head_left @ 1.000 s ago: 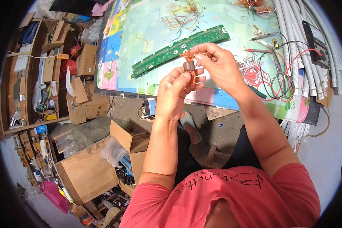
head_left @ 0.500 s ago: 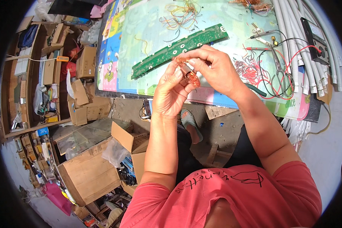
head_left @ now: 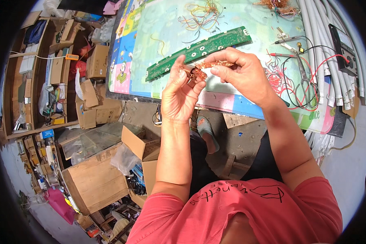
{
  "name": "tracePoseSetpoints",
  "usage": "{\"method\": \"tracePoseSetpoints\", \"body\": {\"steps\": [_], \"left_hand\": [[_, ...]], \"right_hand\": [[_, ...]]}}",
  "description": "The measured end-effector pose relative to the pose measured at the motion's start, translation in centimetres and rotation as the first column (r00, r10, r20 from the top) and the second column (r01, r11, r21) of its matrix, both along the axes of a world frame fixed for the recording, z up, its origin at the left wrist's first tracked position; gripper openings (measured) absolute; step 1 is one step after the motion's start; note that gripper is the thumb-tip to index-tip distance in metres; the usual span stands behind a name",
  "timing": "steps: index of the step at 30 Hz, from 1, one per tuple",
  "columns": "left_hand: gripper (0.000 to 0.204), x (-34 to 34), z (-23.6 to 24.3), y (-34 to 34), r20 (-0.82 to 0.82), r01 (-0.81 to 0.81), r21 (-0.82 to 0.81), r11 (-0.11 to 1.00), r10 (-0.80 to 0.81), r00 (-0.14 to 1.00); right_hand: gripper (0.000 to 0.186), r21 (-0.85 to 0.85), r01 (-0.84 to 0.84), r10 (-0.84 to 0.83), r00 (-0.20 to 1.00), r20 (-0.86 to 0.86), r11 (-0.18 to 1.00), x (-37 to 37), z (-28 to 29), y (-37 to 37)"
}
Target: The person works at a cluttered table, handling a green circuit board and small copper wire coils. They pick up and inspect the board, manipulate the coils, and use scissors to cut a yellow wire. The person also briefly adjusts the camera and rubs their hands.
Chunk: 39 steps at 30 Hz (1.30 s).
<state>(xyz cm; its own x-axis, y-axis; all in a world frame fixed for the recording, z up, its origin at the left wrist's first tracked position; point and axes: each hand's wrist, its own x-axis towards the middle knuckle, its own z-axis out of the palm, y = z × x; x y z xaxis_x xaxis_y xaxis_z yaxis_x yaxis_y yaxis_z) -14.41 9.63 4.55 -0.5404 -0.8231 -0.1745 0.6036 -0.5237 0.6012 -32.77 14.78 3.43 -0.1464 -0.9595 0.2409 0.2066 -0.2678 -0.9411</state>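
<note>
My left hand (head_left: 176, 94) is closed on a small copper coil (head_left: 198, 75), its dark core partly covered by my fingers. Loose reddish copper wire (head_left: 209, 64) runs from the coil to my right hand (head_left: 248, 76), pinched between thumb and fingers. Both hands are above the table's near edge. Just beyond them lies a long green circuit board (head_left: 227, 40), slanting up to the right.
Thin coloured wires (head_left: 203, 16) lie loose at the table's far side. Right of my hands are red wire scraps (head_left: 277, 79), black-handled scissors (head_left: 303, 83), a meter (head_left: 342, 49) with leads and grey conduit pipes (head_left: 315, 49). An opened cardboard box (head_left: 134, 142) stands lower left.
My right hand has drawn to the right, away from the left, with copper wire stretched between them. The coil has turned in my left fingers. The whole view has shifted slightly.
</note>
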Motion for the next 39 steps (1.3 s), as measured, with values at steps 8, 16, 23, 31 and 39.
{"method": "tracePoseSetpoints", "body": {"steps": [8, 16, 23, 31, 39], "left_hand": [[0.033, -0.3, 0.5, 0.1, 0.254, -0.005, -0.217, 0.976, 0.061, 0.965], [0.026, -0.9, 1.1, 0.4, 0.322, -0.027, -0.283, 0.959, 0.121, 0.939], [0.018, -1.3, 0.7, 0.5, 0.286, -0.076, -0.209, 0.975, 0.136, 0.949], [0.019, -2.0, 0.4, 1.0, 0.318, -0.064, -0.279, 0.958, 0.155, 0.935], [0.018, -2.4, 0.5, 1.3, 0.37, -0.063, -0.351, 0.934, 0.201, 0.907]], "right_hand": [[0.015, 0.092, -0.04, 0.039, 0.999, 0.016, 0.995, -0.6, 1.1, 0.5], [0.012, -0.151, 0.186, -0.234, 0.875, -0.425, 0.971, 0.8, 0.2, 0.4], [0.011, 0.018, 0.199, -0.185, 0.936, -0.298, 0.98, 1.3, 0.7, 0.6], [0.013, 0.161, 0.184, -0.154, 0.971, -0.18, 0.97, 0.9, 0.4, 0.5], [0.017, 0.278, 0.086, -0.056, 0.992, -0.114, 0.957, -0.5, 0.0, 0.4]]}}
